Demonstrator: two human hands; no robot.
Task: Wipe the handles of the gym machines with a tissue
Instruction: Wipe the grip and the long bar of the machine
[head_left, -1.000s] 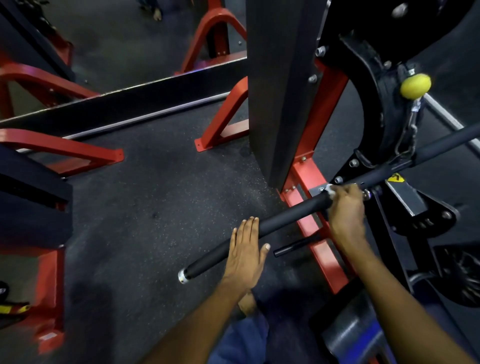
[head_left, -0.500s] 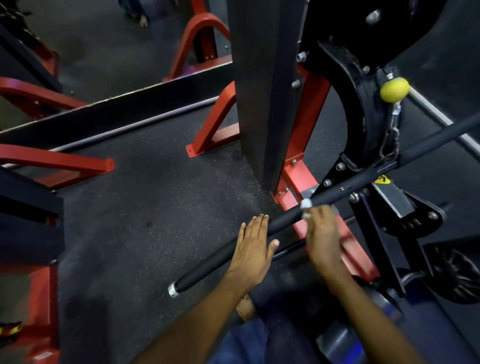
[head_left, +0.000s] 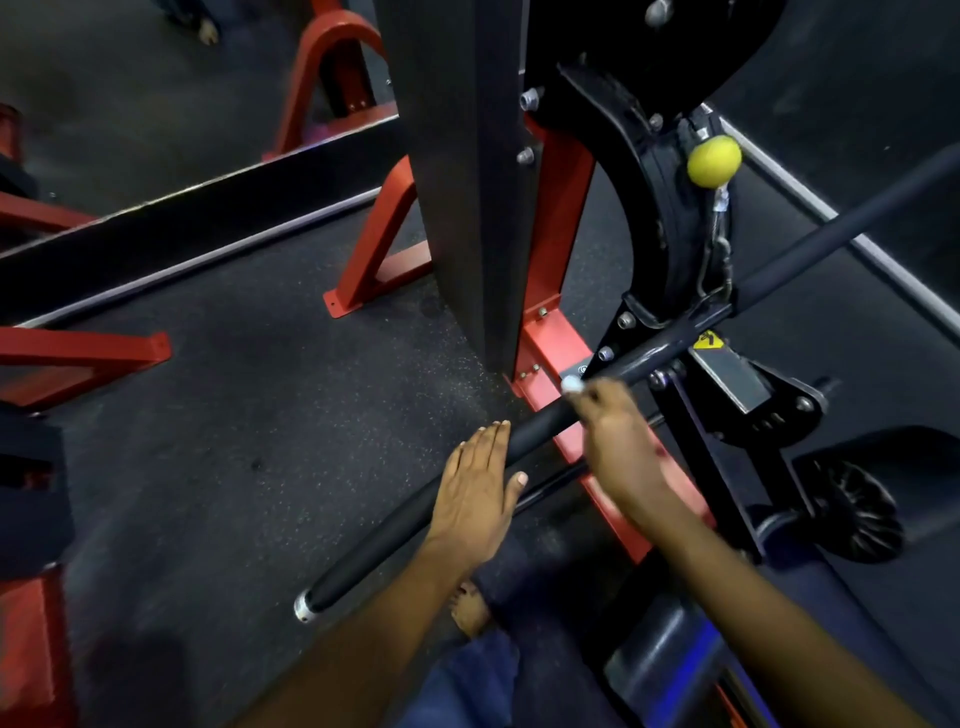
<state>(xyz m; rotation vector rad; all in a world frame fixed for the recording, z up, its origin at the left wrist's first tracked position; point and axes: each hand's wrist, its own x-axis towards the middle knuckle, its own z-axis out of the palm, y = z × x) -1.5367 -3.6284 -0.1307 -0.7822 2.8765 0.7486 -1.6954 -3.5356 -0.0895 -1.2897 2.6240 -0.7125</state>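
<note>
Dark speckled gym flooring (head_left: 249, 426) runs under red machine frames (head_left: 550, 332). Across it slants the black handle bar (head_left: 415, 525), hung from a cable with a yellow ball (head_left: 714, 161). One risk I see: the bar could swing or roll under the wiping stroke, and the small tissue (head_left: 572, 384) could slip out or shred. Flat and straight-fingered, the left hand (head_left: 480, 493) presses the bar's grip. Further up (blurred), the right hand (head_left: 621, 441) pinches the tissue against the bar.

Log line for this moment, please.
step: wiping bar handle | left hand: flat on handle | right hand: holds tissue on handle
</note>
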